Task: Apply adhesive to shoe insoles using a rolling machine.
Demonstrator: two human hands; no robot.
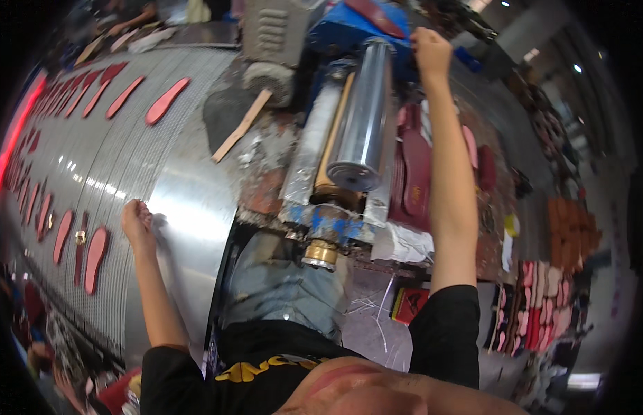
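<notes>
My left hand (137, 221) hovers by the smooth metal plate along the conveyor, its fingers curled in. Whatever it may hold is hidden. Nearest to it on the conveyor lies a pink insole (96, 260), with a dark strap with a metal buckle (80, 238) beside that. My right hand (432, 54) is stretched far forward, closed, at the right side of a blue machine housing (346, 29). I cannot make out anything between its fingers. A dark red insole (377, 17) rests on top of the housing. Between my arms stands a roller machine with a shiny steel roller (363, 117).
More insoles, among them a pink one (168, 101), lie in rows on the ribbed conveyor (190, 69). A wooden stick (242, 126) lies left of the rollers. Dark red insoles (413, 173) are stacked under my right arm. Racked insoles (536, 304) stand at the right.
</notes>
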